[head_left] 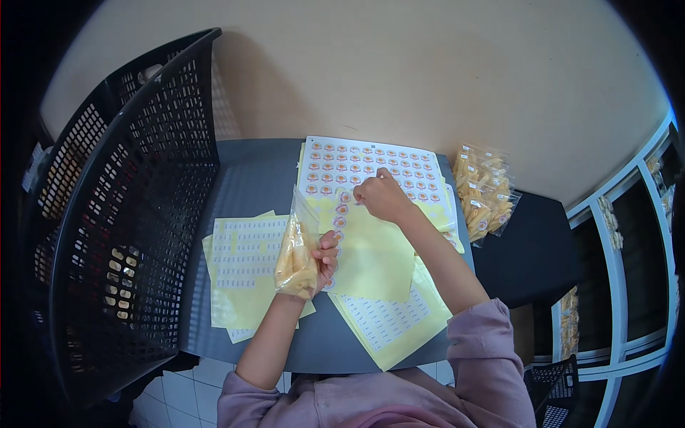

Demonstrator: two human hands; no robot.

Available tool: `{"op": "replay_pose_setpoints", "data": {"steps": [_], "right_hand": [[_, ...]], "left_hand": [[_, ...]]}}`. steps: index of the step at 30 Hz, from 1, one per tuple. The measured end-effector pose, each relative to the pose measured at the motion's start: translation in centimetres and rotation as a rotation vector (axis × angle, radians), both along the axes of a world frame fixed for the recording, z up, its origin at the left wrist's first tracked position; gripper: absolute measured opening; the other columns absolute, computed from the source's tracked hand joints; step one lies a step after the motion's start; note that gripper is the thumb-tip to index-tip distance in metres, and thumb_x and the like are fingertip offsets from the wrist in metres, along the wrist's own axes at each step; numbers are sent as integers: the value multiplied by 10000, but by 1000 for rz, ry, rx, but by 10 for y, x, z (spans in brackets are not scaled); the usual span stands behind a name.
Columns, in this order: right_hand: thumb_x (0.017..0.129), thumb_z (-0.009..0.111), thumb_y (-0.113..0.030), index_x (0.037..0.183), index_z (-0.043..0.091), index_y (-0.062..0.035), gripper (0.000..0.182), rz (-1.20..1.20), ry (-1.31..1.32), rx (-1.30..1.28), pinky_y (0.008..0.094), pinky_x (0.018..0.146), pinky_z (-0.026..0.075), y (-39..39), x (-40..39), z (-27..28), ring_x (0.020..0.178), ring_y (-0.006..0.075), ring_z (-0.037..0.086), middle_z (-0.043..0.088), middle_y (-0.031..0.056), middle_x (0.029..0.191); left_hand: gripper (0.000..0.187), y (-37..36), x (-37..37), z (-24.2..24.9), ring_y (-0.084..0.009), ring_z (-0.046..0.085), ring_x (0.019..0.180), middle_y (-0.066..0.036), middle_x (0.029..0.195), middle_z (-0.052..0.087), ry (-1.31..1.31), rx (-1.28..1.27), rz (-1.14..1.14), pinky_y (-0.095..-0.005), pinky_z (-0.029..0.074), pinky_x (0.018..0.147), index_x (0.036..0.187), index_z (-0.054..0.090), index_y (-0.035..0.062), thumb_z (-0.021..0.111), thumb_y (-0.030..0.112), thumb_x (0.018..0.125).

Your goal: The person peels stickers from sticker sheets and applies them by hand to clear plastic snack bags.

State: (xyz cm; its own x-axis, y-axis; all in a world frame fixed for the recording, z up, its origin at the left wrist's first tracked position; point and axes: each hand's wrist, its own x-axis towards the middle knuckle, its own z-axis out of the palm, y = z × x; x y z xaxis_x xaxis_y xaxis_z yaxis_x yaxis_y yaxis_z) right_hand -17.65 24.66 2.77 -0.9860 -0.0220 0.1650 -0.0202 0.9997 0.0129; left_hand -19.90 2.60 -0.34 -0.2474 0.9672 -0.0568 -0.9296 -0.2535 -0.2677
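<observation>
Currently your left hand (325, 258) holds the snack bag (295, 257) left of the sticker sheet (344, 158), fingers curled; your right hand (385, 197) is over that sheet, fingertips drawn narrow, whether pinching anything I cannot tell.

The snacks (294, 260) are pale yellow, the sticker sheet (339, 168) white with orange-dotted rows.

Mauve shirt (296, 403), gathered sleeves (485, 342), pink scarf (407, 417), bare hands (385, 197)
</observation>
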Motion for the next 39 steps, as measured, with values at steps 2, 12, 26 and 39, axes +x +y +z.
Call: {"op": "replay_pose_setpoints", "data": {"steps": [2,12,26,39], "right_hand": [[672,523,-24,682,597,-115,117,37,-37,-21,337,819,334,3,1,0,623,197,557,605,68,648],[735,528,-116,823,566,-117,96,-42,-394,-38,430,970,238,1,-7,25,1195,210,359,565,114,1029],[788,523,-259,853,550,-83,189,-89,-313,-883,415,969,256,18,-6,18,1046,227,469,557,105,1041],[744,626,-188,771,575,-54,147,156,81,-809,319,825,363,-47,83,62,933,216,476,520,83,935]], "left_hand": [[388,0,0,-1,-119,484,580,-78,770,405,3,3,4,-253,439,588,970,370,-46,501,289,826],[371,0,-1,-3,-126,501,589,-79,766,425,2,16,5,-270,454,611,1004,379,-50,500,254,829],[450,0,0,12,-133,492,636,-62,764,474,375,73,26,-289,453,644,1221,353,46,471,251,839],[192,13,12,-1,-91,468,889,-43,957,502,1380,-770,536,-239,377,790,1022,461,48,415,184,894]]}}
